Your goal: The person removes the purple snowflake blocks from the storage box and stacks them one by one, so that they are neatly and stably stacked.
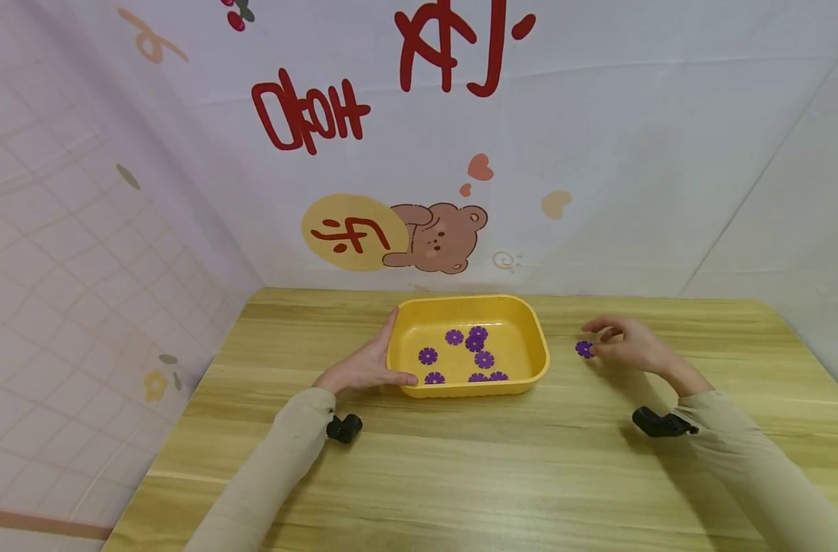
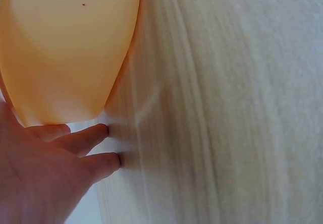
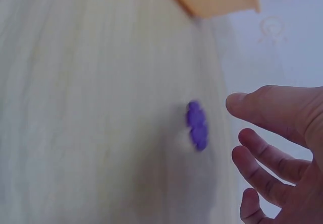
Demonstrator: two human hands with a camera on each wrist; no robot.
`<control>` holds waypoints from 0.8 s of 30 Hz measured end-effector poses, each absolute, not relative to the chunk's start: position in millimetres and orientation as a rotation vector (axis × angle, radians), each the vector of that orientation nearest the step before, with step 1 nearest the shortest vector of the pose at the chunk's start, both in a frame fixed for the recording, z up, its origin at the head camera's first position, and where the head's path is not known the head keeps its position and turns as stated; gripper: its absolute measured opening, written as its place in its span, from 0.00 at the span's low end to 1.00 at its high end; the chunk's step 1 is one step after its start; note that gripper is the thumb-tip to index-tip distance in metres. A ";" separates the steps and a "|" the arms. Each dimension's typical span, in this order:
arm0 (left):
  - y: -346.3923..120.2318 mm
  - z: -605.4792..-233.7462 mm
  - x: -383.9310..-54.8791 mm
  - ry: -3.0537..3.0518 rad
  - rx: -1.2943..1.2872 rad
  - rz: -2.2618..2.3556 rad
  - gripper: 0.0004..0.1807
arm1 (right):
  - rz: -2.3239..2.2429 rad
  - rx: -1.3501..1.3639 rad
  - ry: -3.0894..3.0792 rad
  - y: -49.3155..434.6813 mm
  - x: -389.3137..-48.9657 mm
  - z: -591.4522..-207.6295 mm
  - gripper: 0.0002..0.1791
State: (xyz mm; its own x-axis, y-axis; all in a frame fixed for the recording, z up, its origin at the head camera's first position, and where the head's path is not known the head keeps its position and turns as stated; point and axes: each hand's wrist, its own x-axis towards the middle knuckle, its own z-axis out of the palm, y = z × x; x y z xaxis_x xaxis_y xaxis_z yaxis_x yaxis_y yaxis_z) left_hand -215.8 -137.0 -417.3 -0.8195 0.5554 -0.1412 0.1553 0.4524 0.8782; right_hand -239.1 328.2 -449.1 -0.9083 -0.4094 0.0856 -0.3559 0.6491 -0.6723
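My left hand [image 1: 366,366] holds the left end of a yellow plastic tub [image 1: 541,360], its thumb at the near corner and fingers along the end wall. In the left wrist view, that hand's fingers [image 2: 83,141] lie against the tub's end [image 2: 65,77]. Several purple notched discs [image 1: 484,359] lie inside the tub. Right of it, a single purple disc [image 1: 584,349] is close to the thumb and fingers of my right hand [image 1: 632,346]. The right wrist view shows this disc [image 3: 197,125] apart from the loosely bent fingers of the hand [image 3: 282,153].
The tub stands on a wood-grain table [image 1: 460,468] near its back edge. Behind rises a white wall cloth [image 1: 598,138] printed with a bear and red characters. A black wrist device [image 1: 660,423] is on the right sleeve, another [image 1: 344,428] on the left.
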 end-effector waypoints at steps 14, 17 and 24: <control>-138.6 -422.6 -219.6 2.302 0.588 1.320 0.69 | -1.219 -0.911 2.668 295.8 -238.8 -417.7 0.17; -141.2 -437.3 -226.8 2.339 0.586 1.299 0.69 | -1.233 -0.926 2.624 287.3 -238.8 -410.7 0.17; -143.8 -453.6 -234.9 2.365 0.593 1.277 0.70 | -1.231 -0.916 2.581 263.1 -239.7 -398.9 0.17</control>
